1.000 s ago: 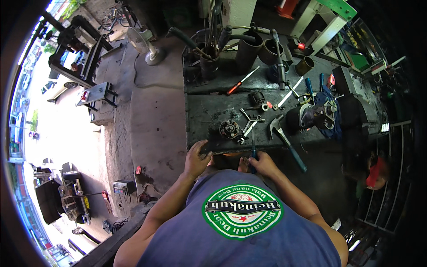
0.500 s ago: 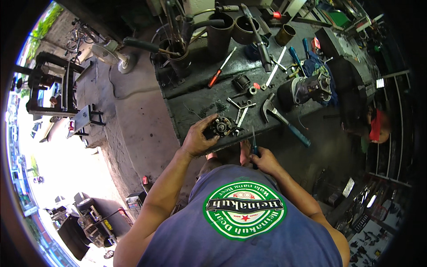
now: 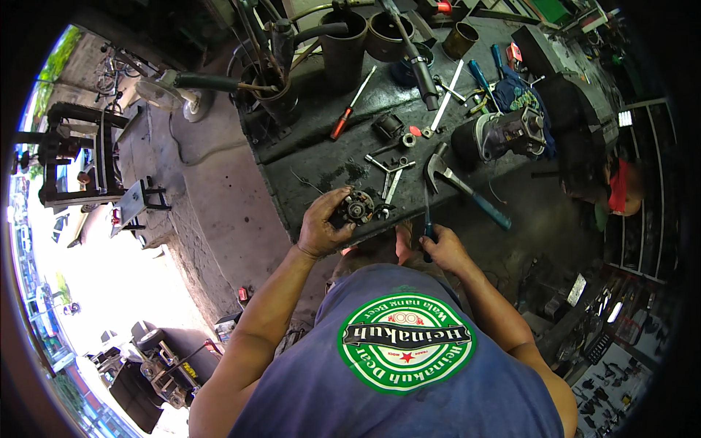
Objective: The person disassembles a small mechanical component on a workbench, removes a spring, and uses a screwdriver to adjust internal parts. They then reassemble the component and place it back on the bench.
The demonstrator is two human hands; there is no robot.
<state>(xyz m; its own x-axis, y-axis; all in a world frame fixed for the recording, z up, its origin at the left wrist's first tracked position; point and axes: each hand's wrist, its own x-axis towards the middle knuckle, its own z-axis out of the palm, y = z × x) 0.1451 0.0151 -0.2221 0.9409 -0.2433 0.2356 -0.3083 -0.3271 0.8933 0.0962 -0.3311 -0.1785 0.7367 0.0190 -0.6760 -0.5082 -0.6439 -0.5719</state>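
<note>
At the bench's near edge, my left hand (image 3: 323,223) curls its fingers and thumb around the left side of a round, dark metal motor part (image 3: 356,209). The part lies on the bench with its ringed centre facing up. My right hand (image 3: 445,250) grips a blue-handled screwdriver (image 3: 428,231) just off the bench edge, its thin blade pointing away from me and apart from the part. Beside the part are a three-armed socket wrench (image 3: 389,166) and an open-ended spanner (image 3: 393,187). A claw hammer (image 3: 471,191) with a blue grip lies farther right.
A motor housing (image 3: 510,137) rests at the right of the dark workbench (image 3: 292,157). Behind lie a red-handled screwdriver (image 3: 342,123), a small dark cylinder (image 3: 388,125) and a long-handled tool (image 3: 418,77). Metal cans (image 3: 343,51) line the back. A fan (image 3: 191,104) stands left.
My right hand has moved slightly to the right and away from me with the screwdriver. My left hand stays around the round part. The whole view has shifted a little.
</note>
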